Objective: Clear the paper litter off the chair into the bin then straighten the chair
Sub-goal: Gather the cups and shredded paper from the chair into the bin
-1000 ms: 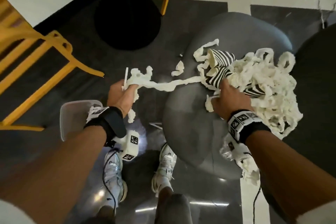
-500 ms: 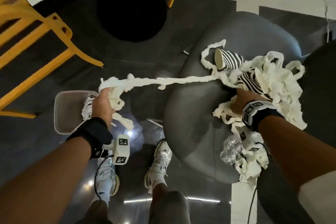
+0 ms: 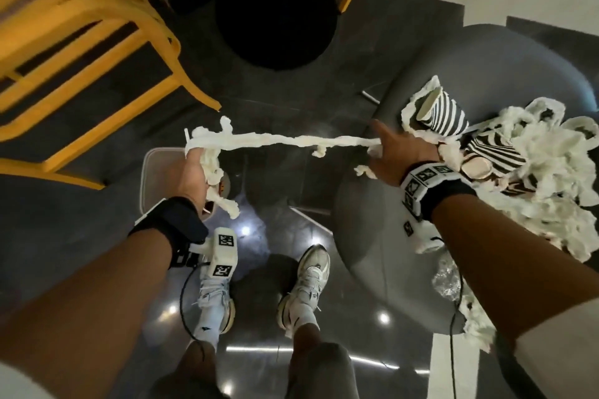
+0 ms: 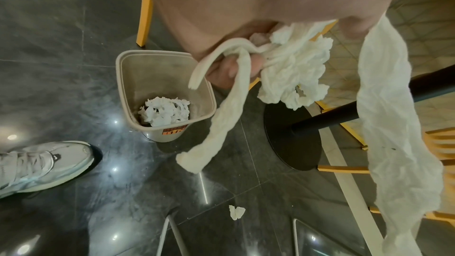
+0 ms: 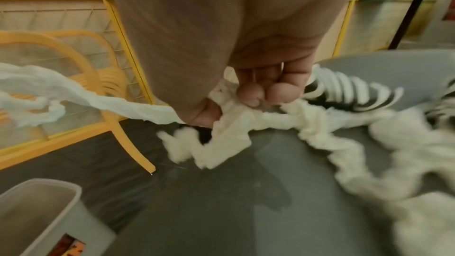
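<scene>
A long twisted strip of white paper (image 3: pixel 285 140) stretches between my two hands. My left hand (image 3: pixel 194 172) grips one end in a bunched wad (image 4: pixel 293 69) above the beige bin (image 3: pixel 155 159), which holds crumpled paper (image 4: pixel 165 111). My right hand (image 3: pixel 393 152) pinches the strip (image 5: pixel 236 116) at the left edge of the grey chair seat (image 3: pixel 372 253). A tangled heap of white paper (image 3: pixel 547 191) and two striped paper cups (image 3: pixel 444 113) lie on the seat to the right.
A yellow chair (image 3: pixel 81 52) stands at the left, close to the bin. A black round table base (image 3: pixel 275 13) lies ahead on the dark tiled floor. A small paper scrap (image 4: pixel 236 212) lies on the floor. My feet (image 3: pixel 304 282) stand beside the grey chair.
My left hand has carried its paper end farther left, over the bin. My right hand has left the heap and moved left along the strip to the seat's edge.
</scene>
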`<state>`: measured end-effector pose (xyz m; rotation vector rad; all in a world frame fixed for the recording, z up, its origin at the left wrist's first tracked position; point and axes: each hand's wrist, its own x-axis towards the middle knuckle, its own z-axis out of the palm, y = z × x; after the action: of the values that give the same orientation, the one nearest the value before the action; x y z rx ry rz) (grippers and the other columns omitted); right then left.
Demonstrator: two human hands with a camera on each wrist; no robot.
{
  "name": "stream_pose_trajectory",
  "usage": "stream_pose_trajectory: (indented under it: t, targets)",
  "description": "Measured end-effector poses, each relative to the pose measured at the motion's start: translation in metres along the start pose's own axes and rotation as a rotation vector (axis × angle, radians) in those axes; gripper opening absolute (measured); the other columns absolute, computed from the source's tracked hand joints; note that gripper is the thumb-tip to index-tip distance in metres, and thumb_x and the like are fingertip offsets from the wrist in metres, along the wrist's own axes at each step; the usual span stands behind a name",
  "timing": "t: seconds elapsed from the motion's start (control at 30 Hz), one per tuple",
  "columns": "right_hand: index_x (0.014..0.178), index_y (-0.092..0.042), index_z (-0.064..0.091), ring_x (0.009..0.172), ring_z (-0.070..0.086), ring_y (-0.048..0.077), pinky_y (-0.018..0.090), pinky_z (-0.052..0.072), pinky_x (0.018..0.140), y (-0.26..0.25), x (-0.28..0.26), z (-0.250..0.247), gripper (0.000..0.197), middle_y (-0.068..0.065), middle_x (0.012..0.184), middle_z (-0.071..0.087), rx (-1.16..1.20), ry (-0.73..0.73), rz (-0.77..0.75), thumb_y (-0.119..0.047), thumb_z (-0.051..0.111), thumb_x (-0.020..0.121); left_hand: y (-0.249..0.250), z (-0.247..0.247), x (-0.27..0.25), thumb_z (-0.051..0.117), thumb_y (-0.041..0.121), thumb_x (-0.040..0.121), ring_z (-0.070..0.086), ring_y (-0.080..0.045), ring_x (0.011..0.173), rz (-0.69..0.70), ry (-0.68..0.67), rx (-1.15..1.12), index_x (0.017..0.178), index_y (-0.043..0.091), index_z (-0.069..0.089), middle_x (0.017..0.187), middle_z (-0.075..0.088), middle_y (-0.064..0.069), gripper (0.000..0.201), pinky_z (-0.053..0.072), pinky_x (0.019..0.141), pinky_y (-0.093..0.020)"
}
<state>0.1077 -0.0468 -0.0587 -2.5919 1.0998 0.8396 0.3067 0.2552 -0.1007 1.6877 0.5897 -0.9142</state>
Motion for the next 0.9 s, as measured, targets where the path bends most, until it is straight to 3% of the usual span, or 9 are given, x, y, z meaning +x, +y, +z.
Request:
stream_pose_trajectory:
  t: [0.07,0.17,0.3,0.37,0.47,0.57,0.7,0.83,0.9]
  targets:
    - [0.143,-0.036,0.035,0.115,0.060,0.040,0.048,0.053,0.092,-0.018,0.014,0.009,0.063,0.016,0.129,0.060,0.024,-0.059,-0.012,-0.049,0.057,0.086,-0.009,-0.009,0.011,0.065,0.077,0.054,0.058,-0.030,0.071,0.011,-0.036,0.012,0.087,0.022,0.070,0.080,0.066,-0.005,0.064,0.046,0.068,-0.042]
    - [0.116,-0.024,0.062,0.107,0.064,0.039,0.043,0.055,0.086,-0.040,0.019,0.026,0.043,0.015,0.118,0.066,0.060,-0.063,0.006,-0.045,0.057,0.079,-0.015,-0.013,0.007,0.066,0.076,0.053,0.068,-0.029,0.086,0.055,0.015,0.119,0.097,0.017,0.070,0.093,0.073,-0.003,0.073,0.055,0.081,-0.043]
    - [0.084,-0.025,0.059,0.085,0.064,0.027,0.027,0.040,0.071,-0.075,0.002,0.034,0.020,0.004,0.089,0.066,0.328,-0.121,-0.102,-0.043,0.065,0.077,-0.016,0.003,-0.017,0.064,0.057,0.060,0.069,-0.038,0.095,0.133,-0.031,0.295,0.098,0.016,0.068,0.088,0.072,-0.004,0.055,0.053,0.088,-0.053]
    - [0.083,-0.024,0.062,0.078,0.059,0.017,0.024,0.039,0.071,-0.095,-0.014,0.032,0.011,-0.001,0.082,0.063,0.513,-0.144,-0.210,-0.033,0.069,0.080,-0.020,0.023,-0.023,0.065,0.065,0.064,0.068,-0.031,0.093,0.120,-0.147,0.352,0.101,0.019,0.067,0.094,0.072,-0.002,0.059,0.053,0.091,-0.049]
    - [0.092,-0.023,0.063,0.081,0.063,0.012,0.027,0.048,0.070,-0.118,-0.031,0.034,0.014,-0.004,0.089,0.068,0.656,-0.213,-0.394,-0.024,0.068,0.079,-0.026,0.060,-0.032,0.063,0.088,0.052,0.066,-0.024,0.108,-0.019,-0.384,0.369,0.108,0.027,0.069,0.113,0.071,-0.003,0.083,0.047,0.102,-0.048]
    - [0.099,-0.021,0.061,0.086,0.067,0.010,0.033,0.058,0.077,-0.123,-0.033,0.043,0.021,-0.006,0.092,0.070,0.752,-0.235,-0.400,-0.024,0.061,0.079,-0.023,0.091,-0.050,0.067,0.081,0.059,0.068,-0.022,0.109,-0.111,-0.566,0.280,0.119,0.025,0.068,0.117,0.072,-0.004,0.083,0.049,0.102,-0.044]
    - [0.106,-0.019,0.061,0.088,0.065,0.015,0.029,0.055,0.075,-0.107,-0.034,0.052,0.026,0.002,0.102,0.065,0.802,-0.141,-0.274,-0.023,0.066,0.081,-0.026,0.108,-0.064,0.058,0.065,0.083,0.071,-0.009,0.091,0.057,-0.434,0.369,0.103,0.028,0.072,0.092,0.075,0.010,0.045,0.053,0.073,-0.025]
    - [0.100,-0.030,0.065,0.084,0.064,0.017,0.030,0.055,0.074,-0.109,-0.037,0.066,0.032,0.010,0.104,0.060,0.811,-0.158,-0.199,-0.041,0.072,0.072,-0.037,0.091,-0.054,0.059,0.050,0.088,0.072,-0.012,0.093,0.144,-0.309,0.405,0.106,0.024,0.072,0.097,0.076,0.005,0.035,0.056,0.089,-0.037]
    - [0.100,-0.031,0.066,0.085,0.069,0.013,0.029,0.058,0.077,-0.121,-0.039,0.077,0.040,0.007,0.111,0.061,0.868,-0.222,-0.201,-0.049,0.072,0.065,-0.042,0.072,-0.043,0.061,0.043,0.085,0.072,-0.016,0.089,0.151,-0.231,0.430,0.102,0.022,0.073,0.092,0.077,0.004,0.029,0.057,0.089,-0.042]
